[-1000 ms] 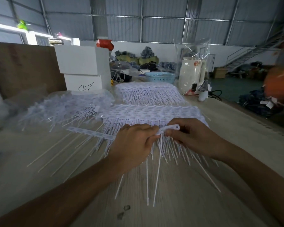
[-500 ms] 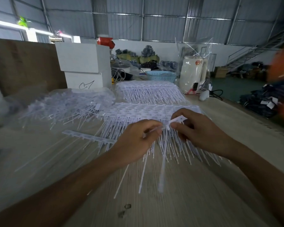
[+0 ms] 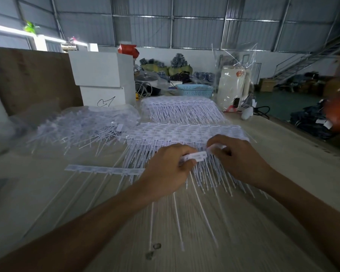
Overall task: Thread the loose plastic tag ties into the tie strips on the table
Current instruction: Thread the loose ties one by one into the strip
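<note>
**Tie strip swinging level between both hands**

Since the earlier frame, the short tie strip [image 3: 196, 155] is sitting flatter and lower, no longer tilting up toward 1 o'clock. The left hand [image 3: 166, 169] is pinching its left end; the right hand [image 3: 236, 158] is curling round the right end, probably steadying it for threading. It is hovering over the threaded strips [image 3: 184, 132]. Loose ties [image 3: 81, 130] are lying bagged at 10 o'clock on the table [image 3: 283, 173], within reach.
</note>
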The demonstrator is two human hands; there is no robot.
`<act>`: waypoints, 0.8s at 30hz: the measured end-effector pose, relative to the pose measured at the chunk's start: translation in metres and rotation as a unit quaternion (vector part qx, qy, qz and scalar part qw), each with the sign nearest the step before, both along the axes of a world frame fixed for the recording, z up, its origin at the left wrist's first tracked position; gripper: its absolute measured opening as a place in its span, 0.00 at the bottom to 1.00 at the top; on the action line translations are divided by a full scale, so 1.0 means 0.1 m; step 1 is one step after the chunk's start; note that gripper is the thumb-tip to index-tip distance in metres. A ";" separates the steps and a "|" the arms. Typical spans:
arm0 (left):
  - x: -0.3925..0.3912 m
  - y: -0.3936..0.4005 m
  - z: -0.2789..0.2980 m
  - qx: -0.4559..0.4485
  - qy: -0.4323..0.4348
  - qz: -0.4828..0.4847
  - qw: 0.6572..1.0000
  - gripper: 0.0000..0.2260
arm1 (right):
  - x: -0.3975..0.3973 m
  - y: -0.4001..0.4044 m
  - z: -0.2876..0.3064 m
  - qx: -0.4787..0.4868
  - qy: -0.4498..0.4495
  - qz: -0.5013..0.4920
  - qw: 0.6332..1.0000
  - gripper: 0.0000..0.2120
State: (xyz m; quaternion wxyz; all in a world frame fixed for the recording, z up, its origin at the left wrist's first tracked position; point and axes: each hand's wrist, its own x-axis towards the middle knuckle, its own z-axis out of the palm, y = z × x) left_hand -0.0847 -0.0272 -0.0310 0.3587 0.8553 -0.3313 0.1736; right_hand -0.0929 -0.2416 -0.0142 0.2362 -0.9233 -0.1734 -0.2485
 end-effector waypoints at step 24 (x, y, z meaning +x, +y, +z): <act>-0.04 0.14 0.21 0.092 0.113 0.009 0.989 0.21 | -0.14 0.10 0.08 0.267 0.248 0.137 0.921 0.06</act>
